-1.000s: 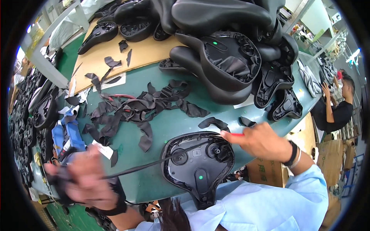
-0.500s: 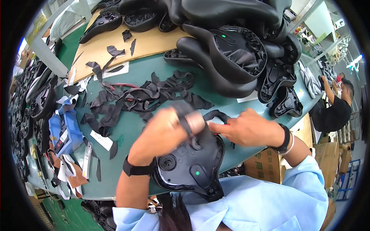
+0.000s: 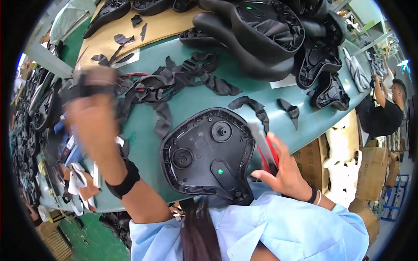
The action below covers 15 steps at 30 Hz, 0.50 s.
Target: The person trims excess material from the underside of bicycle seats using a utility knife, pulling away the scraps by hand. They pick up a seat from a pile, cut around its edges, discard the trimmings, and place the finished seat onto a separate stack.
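A black bicycle saddle (image 3: 198,150) lies underside up on the near edge of the green table, with two round bosses and a green dot showing. To its right, my right hand (image 3: 285,174) holds a tool with red sides and a silvery blade (image 3: 266,150), blurred, between spread thumb and fingers; its exact kind is unclear. My left hand (image 3: 93,85) is out at the far left, smeared by motion, beside a heap of black fabric strips (image 3: 152,85). A dark band crosses its fingers; whether it grips that cannot be told.
Black saddles (image 3: 261,43) pile up at the back. Curved black offcuts (image 3: 254,106) lie beyond the saddle. A cardboard box (image 3: 372,167) stands at the right, and another person (image 3: 387,108) works farther off. A blue holder (image 3: 74,154) is partly hidden behind my left arm.
My left hand has swung away from the saddle to the far left, uncovering its underside. My right hand has moved nearer to me, its fingers spread wider around the red tool.
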Each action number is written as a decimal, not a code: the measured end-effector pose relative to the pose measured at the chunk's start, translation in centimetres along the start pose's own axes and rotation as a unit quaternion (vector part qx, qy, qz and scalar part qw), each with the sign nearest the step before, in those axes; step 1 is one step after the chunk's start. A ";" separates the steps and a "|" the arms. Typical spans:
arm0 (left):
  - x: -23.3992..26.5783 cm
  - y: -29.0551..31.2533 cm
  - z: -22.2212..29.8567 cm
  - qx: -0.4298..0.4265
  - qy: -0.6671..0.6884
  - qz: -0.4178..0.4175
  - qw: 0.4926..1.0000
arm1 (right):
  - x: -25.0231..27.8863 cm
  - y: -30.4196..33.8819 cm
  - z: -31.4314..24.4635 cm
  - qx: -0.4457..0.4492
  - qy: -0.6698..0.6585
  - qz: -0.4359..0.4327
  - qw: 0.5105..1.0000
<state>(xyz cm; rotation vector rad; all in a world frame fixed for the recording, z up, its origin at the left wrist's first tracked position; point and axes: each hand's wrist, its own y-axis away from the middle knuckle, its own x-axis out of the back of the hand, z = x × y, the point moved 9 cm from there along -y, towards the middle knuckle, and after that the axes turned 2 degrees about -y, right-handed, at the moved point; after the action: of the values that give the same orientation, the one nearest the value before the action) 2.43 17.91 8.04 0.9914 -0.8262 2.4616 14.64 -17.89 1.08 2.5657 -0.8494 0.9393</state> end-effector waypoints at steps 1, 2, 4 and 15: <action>-5.4 1.2 2.1 -0.001 -0.193 -0.146 0.970 | -0.8 -1.0 0.6 0.000 -0.009 0.000 1.000; -6.4 3.5 2.2 -0.120 -0.236 -0.124 0.956 | -1.1 -1.9 0.6 0.038 -0.050 0.047 0.997; -4.6 7.4 2.3 -0.191 -0.268 -0.096 0.940 | -1.0 -4.2 -0.2 0.095 -0.090 0.088 0.987; -11.4 16.1 12.1 -0.289 0.092 -0.483 0.821 | 0.8 -4.0 0.9 -0.013 -0.242 0.033 0.970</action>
<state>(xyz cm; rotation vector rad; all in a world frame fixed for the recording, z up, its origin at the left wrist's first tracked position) 8.06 -3.28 0.75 0.6632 -0.6827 1.2842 18.05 -15.44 0.72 2.8010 -1.0637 0.3049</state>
